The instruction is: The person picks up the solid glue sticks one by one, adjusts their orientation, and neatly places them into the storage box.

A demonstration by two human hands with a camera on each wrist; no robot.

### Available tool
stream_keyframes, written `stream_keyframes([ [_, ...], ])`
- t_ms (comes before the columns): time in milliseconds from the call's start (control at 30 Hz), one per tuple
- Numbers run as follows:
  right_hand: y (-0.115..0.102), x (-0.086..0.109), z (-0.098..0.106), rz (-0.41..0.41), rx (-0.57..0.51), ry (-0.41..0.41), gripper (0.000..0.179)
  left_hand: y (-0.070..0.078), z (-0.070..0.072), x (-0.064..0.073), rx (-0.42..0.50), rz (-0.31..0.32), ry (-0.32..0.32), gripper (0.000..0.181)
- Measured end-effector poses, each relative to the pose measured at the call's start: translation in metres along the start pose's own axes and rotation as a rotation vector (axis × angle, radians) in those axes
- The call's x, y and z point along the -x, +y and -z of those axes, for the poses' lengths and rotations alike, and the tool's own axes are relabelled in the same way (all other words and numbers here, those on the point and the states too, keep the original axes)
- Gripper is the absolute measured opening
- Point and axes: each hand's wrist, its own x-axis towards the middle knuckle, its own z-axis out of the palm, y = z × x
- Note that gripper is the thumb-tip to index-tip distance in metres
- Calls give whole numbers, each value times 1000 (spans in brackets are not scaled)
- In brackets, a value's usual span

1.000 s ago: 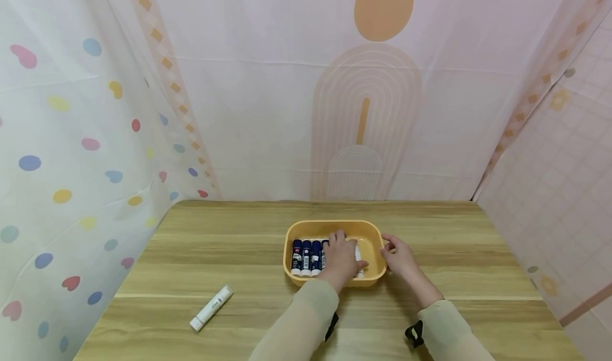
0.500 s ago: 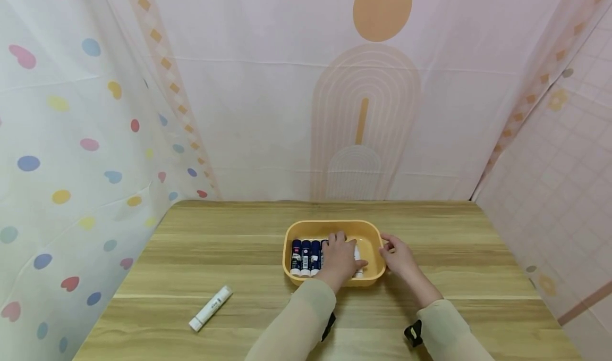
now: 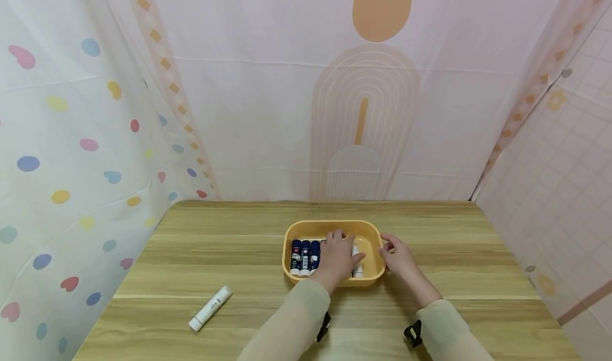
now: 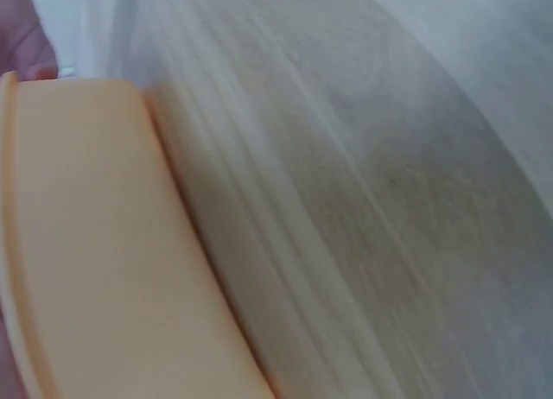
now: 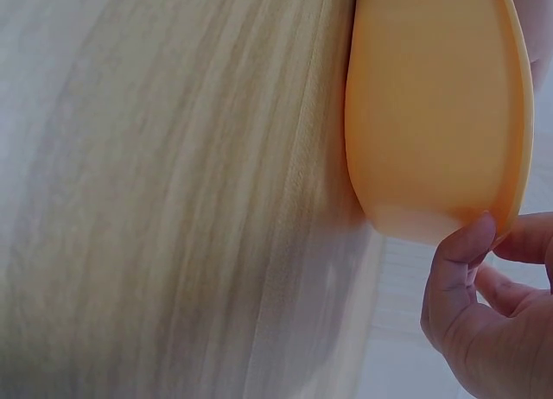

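Note:
A yellow plastic tray (image 3: 375, 278) stands on the table with a row of navy-and-white glue sticks (image 3: 305, 257) at its left side. My left hand (image 3: 337, 260) reaches over the near rim and lies over the middle of the row, fingers forward and thumb spread to the right, hiding several sticks. Near that thumb, a white glue stick (image 3: 358, 270) shows in the tray. My right hand (image 3: 401, 257) pinches the tray's right rim between thumb and fingers, plainly seen in the right wrist view. The left wrist view mostly shows the tray's outer wall (image 4: 104, 243).
A white glue stick (image 3: 211, 308) lies slantwise on the wooden table (image 3: 229, 244), to the left of the tray. Patterned curtains (image 3: 258, 127) hang behind the table and along both sides.
My left hand has shifted slightly left over the row, and more of the white glue stick in the tray shows beside the thumb. The right hand stays on the rim.

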Motion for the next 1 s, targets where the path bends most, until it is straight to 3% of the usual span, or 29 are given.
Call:
stream_keyframes([
  [133,0,0,-2,-3,-16,1,40,-14,13,5,128,-38,69,51],
  [267,0,-1,-2,-6,-28,2,40,-33,35,17,228,-74,137,48],
  [433,0,-1,-1,-9,-29,0,41,-63,56,38,306,-105,220,45],
  [567,0,-1,0,-20,-32,-5,42,-94,63,59,331,-79,246,49],
  [767,1,1,0,-27,-31,-9,42,-151,75,98,296,25,217,55],
  [1000,1,3,2,-30,-40,-14,43,-205,85,144,190,28,82,64],
])
